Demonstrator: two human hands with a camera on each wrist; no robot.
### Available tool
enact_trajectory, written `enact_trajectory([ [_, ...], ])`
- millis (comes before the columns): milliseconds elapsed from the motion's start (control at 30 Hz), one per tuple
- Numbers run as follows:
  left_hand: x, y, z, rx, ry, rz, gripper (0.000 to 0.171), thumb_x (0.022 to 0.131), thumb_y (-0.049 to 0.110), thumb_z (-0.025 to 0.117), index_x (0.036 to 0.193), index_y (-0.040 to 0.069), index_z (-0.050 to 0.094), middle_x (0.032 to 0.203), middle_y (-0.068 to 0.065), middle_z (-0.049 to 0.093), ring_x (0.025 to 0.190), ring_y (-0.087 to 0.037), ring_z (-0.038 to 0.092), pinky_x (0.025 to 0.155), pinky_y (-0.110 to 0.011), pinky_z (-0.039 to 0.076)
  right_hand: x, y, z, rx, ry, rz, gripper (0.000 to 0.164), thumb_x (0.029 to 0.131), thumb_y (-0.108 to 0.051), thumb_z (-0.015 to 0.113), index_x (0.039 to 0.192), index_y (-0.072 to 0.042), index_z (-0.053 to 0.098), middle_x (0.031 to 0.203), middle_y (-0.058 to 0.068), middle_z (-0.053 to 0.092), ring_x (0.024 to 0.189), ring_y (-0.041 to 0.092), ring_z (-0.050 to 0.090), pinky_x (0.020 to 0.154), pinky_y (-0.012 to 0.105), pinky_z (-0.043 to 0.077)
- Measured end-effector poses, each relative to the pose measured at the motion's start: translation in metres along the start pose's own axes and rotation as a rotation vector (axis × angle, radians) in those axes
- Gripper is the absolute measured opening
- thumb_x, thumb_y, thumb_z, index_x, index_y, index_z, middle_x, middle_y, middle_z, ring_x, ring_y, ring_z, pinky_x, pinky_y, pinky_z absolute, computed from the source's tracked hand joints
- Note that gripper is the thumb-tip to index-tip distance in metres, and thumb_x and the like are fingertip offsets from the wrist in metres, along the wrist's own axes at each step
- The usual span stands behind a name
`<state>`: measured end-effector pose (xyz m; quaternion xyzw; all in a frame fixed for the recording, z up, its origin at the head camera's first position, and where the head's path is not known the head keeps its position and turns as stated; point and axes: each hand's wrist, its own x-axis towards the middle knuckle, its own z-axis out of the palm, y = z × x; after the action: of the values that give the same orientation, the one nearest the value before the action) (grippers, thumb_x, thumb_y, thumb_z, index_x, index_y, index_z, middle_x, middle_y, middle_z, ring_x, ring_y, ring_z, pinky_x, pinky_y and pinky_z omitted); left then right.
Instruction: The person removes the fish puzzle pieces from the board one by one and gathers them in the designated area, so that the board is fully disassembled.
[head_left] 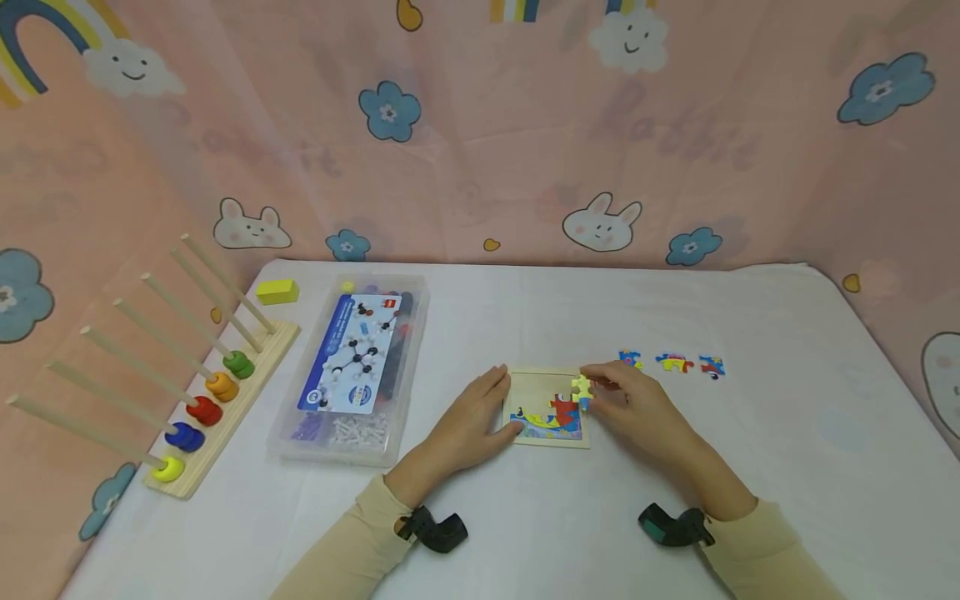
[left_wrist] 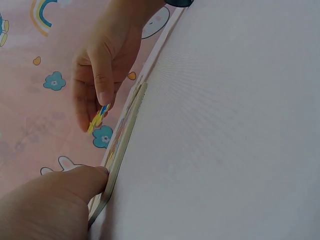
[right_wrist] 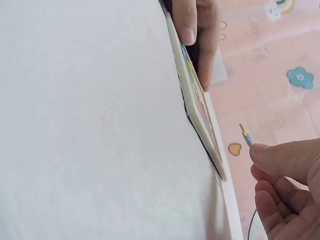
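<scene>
A small wooden puzzle tray lies on the table, its lower part filled with colourful pieces. My left hand holds its left side, thumb at the near corner and fingers along the far part of that edge. Between the thumb and fingers of my right hand is a yellow and blue jigsaw piece, over the tray's right side. The right wrist view shows this piece edge-on, raised above the tray. Beyond the right hand lie loose jigsaw pieces.
Left of the tray stands a clear plastic case with a molecule-model label. Farther left is a wooden peg board with upright rods and coloured rings. A yellow block sits behind it. A patterned pink cloth hangs behind the white table.
</scene>
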<state>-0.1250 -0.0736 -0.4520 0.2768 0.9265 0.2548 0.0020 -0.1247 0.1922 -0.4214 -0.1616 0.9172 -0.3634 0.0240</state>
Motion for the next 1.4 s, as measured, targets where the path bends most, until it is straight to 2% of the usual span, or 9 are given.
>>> enact_trajectory([
  [233,0.0,-0.001,0.001,0.002,-0.003,0.0,0.07,0.09,0.036,0.061,0.142,-0.004,0.038,0.152,-0.014,0.032,0.142,-0.026,0.029,0.116,-0.037,0.027,-0.013,0.018,-0.022,-0.042,0.031,0.039,0.041,0.09,-0.011,0.063,0.13,-0.009,0.055,0.124,0.008,0.057,0.11,0.023,0.054,0.092,0.043,0.049],
  [367,0.001,0.0,0.001,0.004,-0.008,0.001,0.07,0.09,0.036,0.061,0.143,-0.004,0.037,0.152,-0.014,0.032,0.142,-0.026,0.029,0.116,-0.037,0.027,-0.022,0.031,-0.035,-0.047,0.046,0.039,0.04,0.09,-0.01,0.063,0.129,-0.007,0.055,0.124,0.011,0.057,0.112,0.025,0.054,0.092,0.017,0.048],
  [500,0.001,0.001,0.0,0.006,-0.017,-0.003,0.071,0.091,0.037,0.061,0.143,-0.003,0.037,0.153,-0.014,0.031,0.142,-0.025,0.028,0.117,-0.036,0.026,-0.031,0.044,-0.046,-0.054,0.079,0.024,0.039,0.09,-0.011,0.064,0.128,-0.005,0.056,0.123,0.012,0.057,0.107,0.005,0.052,0.084,-0.004,0.035],
  [700,0.001,0.0,0.0,0.017,-0.014,0.005,0.07,0.091,0.037,0.06,0.143,-0.004,0.037,0.153,-0.014,0.032,0.142,-0.026,0.029,0.116,-0.037,0.026,-0.041,0.062,-0.058,-0.041,0.101,0.017,0.039,0.091,-0.012,0.063,0.128,-0.001,0.054,0.125,0.018,0.054,0.101,-0.026,0.034,0.082,-0.007,0.032],
  [767,0.001,0.0,0.0,0.016,-0.011,0.009,0.07,0.09,0.037,0.061,0.143,-0.004,0.037,0.152,-0.015,0.032,0.142,-0.026,0.029,0.116,-0.037,0.027,-0.044,0.068,-0.06,-0.045,0.103,0.029,0.039,0.091,-0.013,0.063,0.128,-0.001,0.054,0.126,0.02,0.053,0.103,-0.023,0.036,0.082,-0.008,0.031],
  [900,0.001,-0.001,0.002,0.018,-0.005,0.012,0.07,0.09,0.036,0.061,0.142,-0.004,0.038,0.152,-0.015,0.033,0.141,-0.026,0.03,0.116,-0.037,0.028,-0.047,0.077,-0.062,-0.083,0.106,0.054,0.041,0.092,-0.02,0.062,0.128,-0.002,0.054,0.13,0.022,0.05,0.114,0.008,0.049,0.082,-0.01,0.026],
  [1167,0.0,-0.001,0.002,0.014,-0.005,0.01,0.07,0.09,0.036,0.061,0.142,-0.004,0.037,0.152,-0.015,0.032,0.142,-0.026,0.029,0.116,-0.037,0.028,-0.049,0.086,-0.058,-0.104,0.14,0.02,0.04,0.089,-0.017,0.066,0.125,-0.003,0.057,0.121,0.019,0.057,0.099,-0.028,0.029,0.081,-0.009,0.025],
  [1300,0.0,-0.002,0.002,0.018,-0.006,0.009,0.07,0.091,0.037,0.061,0.143,-0.004,0.037,0.152,-0.015,0.032,0.142,-0.026,0.029,0.116,-0.037,0.028,-0.048,0.088,-0.057,-0.106,0.141,0.027,0.039,0.09,-0.018,0.065,0.126,-0.005,0.057,0.123,0.02,0.056,0.101,-0.023,0.033,0.082,-0.009,0.023],
  [1400,0.0,-0.002,0.002,0.02,-0.005,0.007,0.07,0.09,0.037,0.061,0.143,-0.004,0.037,0.152,-0.015,0.032,0.142,-0.026,0.029,0.116,-0.037,0.027,-0.048,0.088,-0.057,-0.111,0.132,0.043,0.04,0.091,-0.02,0.064,0.128,-0.006,0.056,0.127,0.02,0.054,0.112,0.0,0.045,0.083,-0.009,0.019],
])
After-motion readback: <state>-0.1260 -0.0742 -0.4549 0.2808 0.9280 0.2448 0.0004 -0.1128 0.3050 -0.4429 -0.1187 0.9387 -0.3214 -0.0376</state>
